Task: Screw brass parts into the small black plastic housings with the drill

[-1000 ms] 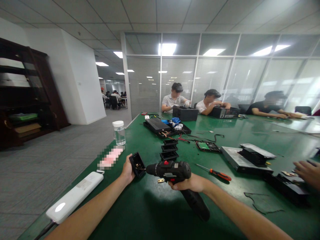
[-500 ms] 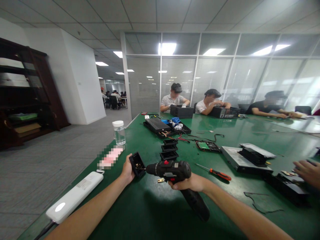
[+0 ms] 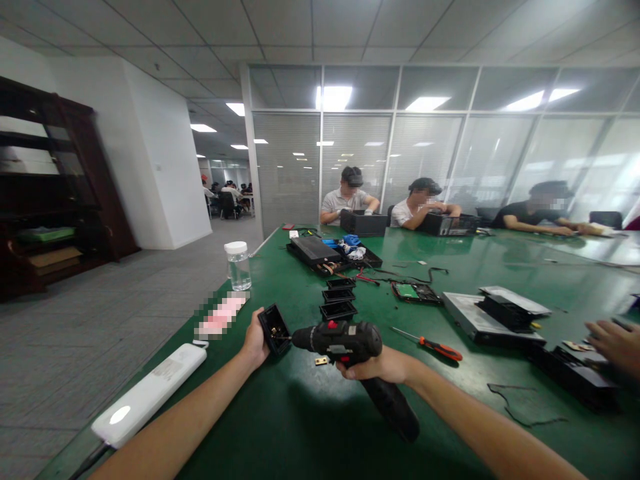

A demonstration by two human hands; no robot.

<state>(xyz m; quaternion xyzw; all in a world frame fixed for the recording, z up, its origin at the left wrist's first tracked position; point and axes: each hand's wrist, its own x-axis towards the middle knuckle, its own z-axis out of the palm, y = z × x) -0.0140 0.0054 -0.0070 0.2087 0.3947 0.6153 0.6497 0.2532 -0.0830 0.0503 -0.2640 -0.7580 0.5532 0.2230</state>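
Observation:
My left hand [image 3: 255, 341] is closed around a small black plastic box [image 3: 275, 328], held tilted with its open side facing right. My right hand [image 3: 384, 365] grips a black cordless screwdriver [image 3: 350, 343] whose bit points left into the box's opening. A small brass piece [image 3: 321, 361] lies on the green table [image 3: 300, 420] just under the tool.
Three similar black boxes [image 3: 339, 297] sit in a row behind. A red-handled screwdriver [image 3: 434, 346], a white power bank [image 3: 149, 393], a water bottle [image 3: 239, 265] and dismantled black devices [image 3: 493, 315] lie around. Another person's hand [image 3: 613, 345] rests at the right edge; three people work at the far end.

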